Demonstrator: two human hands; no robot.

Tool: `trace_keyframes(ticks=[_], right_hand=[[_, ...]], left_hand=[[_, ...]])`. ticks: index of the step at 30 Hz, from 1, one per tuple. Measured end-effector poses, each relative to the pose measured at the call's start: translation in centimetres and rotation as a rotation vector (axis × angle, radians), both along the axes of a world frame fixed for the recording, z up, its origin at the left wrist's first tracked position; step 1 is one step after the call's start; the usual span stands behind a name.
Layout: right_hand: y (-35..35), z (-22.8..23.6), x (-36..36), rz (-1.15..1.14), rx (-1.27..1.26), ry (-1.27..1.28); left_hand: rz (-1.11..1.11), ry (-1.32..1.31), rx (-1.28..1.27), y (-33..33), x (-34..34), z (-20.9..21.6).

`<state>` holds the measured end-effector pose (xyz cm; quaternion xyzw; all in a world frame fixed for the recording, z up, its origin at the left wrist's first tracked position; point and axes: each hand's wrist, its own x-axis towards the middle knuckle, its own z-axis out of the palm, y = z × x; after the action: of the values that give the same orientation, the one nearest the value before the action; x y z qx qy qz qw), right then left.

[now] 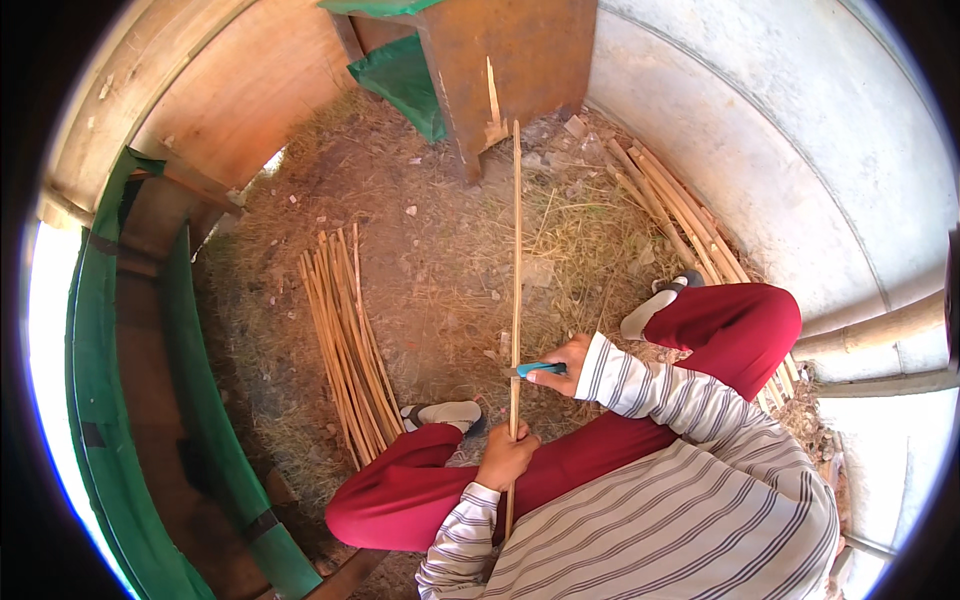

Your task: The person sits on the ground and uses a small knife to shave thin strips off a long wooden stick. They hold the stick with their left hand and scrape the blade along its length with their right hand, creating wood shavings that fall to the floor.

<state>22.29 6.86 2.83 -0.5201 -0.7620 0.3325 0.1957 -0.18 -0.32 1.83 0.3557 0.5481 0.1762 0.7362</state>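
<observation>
A long, thin wooden strip points away from me over the ground, its near end running down beside my striped shirt. My left hand is wrapped round the strip near my lap. Just beyond it, my right hand grips a knife with a blue handle. The blade lies against the strip's right side and crosses it; how deep it bites, if at all, cannot be made out.
Bundled wooden strips lie to the left of my legs, and another pile runs along the pale wall at right. Ahead stands a brown wooden panel. Green-covered benches line the left side. Dry grass and chips cover the dirt floor.
</observation>
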Motion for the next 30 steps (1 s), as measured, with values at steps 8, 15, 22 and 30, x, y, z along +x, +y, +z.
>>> trace_keyframes(ticks=[8, 15, 22, 30], right_hand=[[0.6, -1.0, 0.1, -0.036, -0.095, -0.136], [5.5, -0.2, 4.3, -0.33, -0.298, -0.287], [8.5, -0.3, 7.3, -0.468, -0.273, -0.36], [12.7, 2.8, 12.1, -0.559, -0.283, -0.346]], left_hand=[[-0.193, 0.269, 0.363, -1.0, -0.4, -1.7], [-0.243, 0.252, 0.325, -3.1, -0.4, -1.8], [-0.323, 0.222, 0.376, -3.0, -0.9, -0.2], [-0.423, 0.247, 0.388, -5.6, -4.7, 5.3]])
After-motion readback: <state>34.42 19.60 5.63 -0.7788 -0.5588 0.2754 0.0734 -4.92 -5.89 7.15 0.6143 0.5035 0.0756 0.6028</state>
